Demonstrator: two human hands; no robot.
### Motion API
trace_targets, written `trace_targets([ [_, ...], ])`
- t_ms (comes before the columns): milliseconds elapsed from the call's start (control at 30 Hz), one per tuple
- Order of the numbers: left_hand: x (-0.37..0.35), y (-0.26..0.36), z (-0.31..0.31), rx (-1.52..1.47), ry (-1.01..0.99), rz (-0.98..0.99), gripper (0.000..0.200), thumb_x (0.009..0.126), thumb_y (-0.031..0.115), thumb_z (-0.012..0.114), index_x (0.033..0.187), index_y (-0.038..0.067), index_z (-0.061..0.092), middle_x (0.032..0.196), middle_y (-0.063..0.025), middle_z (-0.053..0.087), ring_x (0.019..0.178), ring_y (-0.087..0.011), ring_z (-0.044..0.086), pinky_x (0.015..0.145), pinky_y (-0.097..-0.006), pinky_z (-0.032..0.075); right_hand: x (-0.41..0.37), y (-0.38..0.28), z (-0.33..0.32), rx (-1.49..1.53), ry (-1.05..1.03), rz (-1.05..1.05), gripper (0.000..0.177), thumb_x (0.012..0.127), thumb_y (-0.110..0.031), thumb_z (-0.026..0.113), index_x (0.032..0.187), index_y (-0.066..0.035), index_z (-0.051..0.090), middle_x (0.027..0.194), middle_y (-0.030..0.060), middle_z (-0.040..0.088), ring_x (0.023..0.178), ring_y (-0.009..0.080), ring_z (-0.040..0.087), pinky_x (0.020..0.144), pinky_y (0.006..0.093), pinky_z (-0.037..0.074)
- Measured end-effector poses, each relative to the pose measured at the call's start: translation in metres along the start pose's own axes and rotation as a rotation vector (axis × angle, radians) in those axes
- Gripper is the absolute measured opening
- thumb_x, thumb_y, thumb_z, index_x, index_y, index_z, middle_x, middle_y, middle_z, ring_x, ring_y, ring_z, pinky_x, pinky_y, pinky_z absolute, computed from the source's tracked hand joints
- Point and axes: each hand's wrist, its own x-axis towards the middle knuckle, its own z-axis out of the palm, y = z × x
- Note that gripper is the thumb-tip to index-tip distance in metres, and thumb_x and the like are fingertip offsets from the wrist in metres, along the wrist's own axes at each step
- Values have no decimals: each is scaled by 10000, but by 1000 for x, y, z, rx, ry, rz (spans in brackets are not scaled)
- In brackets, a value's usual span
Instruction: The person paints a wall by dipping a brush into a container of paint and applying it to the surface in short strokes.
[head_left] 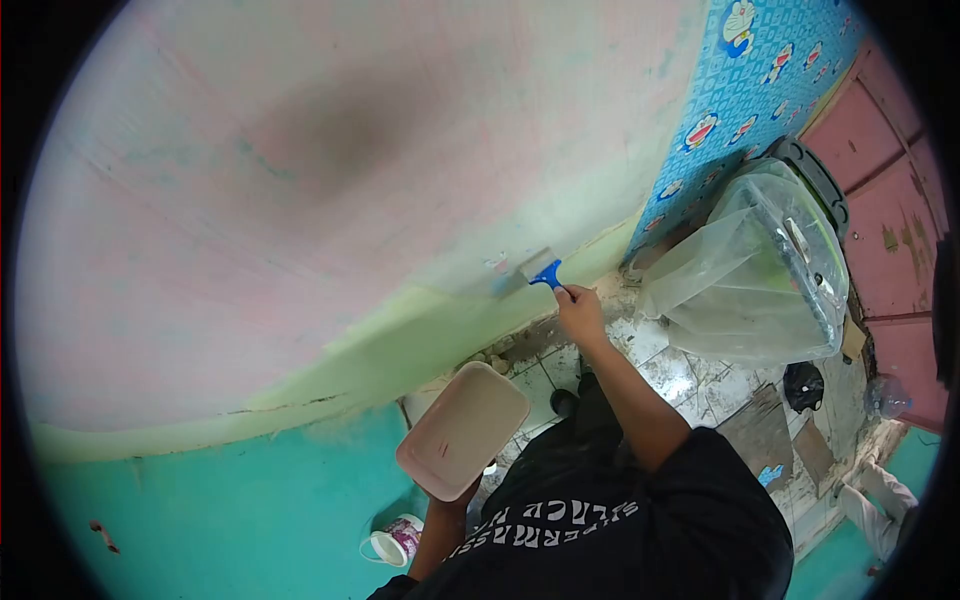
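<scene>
My right hand [580, 312] grips the blue handle of a wide-bladed scraper [546, 272]. The blade lies close to or against the lower part of the whitish-pink wall [400, 200], beside a small patch of coloured marks. My left hand [450, 503] supports a pale pink rectangular tray [462, 432] from its near end, in front of my body. The tray hides most of that hand's fingers. Inside the tray are a few thin reddish marks.
A plastic-covered object [755, 270] stands at the right by blue patterned wallpaper [765, 80] and a pink door [900, 220]. A white bucket [398, 540] stands at lower left. Dirty floor tiles [665, 375], wooden boards [755, 435] and a black bag [803, 386] lie below.
</scene>
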Motion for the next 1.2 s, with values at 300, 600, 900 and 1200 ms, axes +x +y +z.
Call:
trace_targets([
  [300, -25, -10, 0, -53, 99, -66, 471, 843, 312, 737, 1237, 104, 582, 1190, -89, 602, 1132, -281, 557, 981, -404, 429, 0, 122, -9, 182, 53, 95, 257, 943, -192, 575, 890, 36, 681, 622, -10, 525, 582, 78, 479, 536, 283, 385],
  [600, -30, 5, -9, 27, 77, -77, 472, 845, 306, 733, 1242, 103, 576, 1193, -89, 599, 1135, -276, 555, 982, -400, 428, 29, 23, -32, 20, 113, -59, 299, 910, -235, 562, 894, 35, 689, 664, 196, 614, 616, 331, 599, 630, 414, 452],
  [900, -17, 18, -6, 258, -4, 24, 525, 848, 296, 728, 1293, 98, 531, 1232, -94, 580, 1172, -263, 534, 1013, -386, 411, 69, 155, -46, -287, 108, 17, 286, 893, -233, 575, 824, 26, 674, 700, 204, 608, 596, 322, 553, 643, 386, 462],
  [1200, -20, -3, -9, 184, -69, -41, 657, 825, 368, 760, 1374, 135, 484, 1339, -88, 531, 1269, -283, 472, 1088, -410, 343, 31, 10, -94, 221, 7, -50, 292, 888, -229, 596, 816, 47, 662, 644, 135, 600, 564, 191, 522, 597, 359, 436],
])
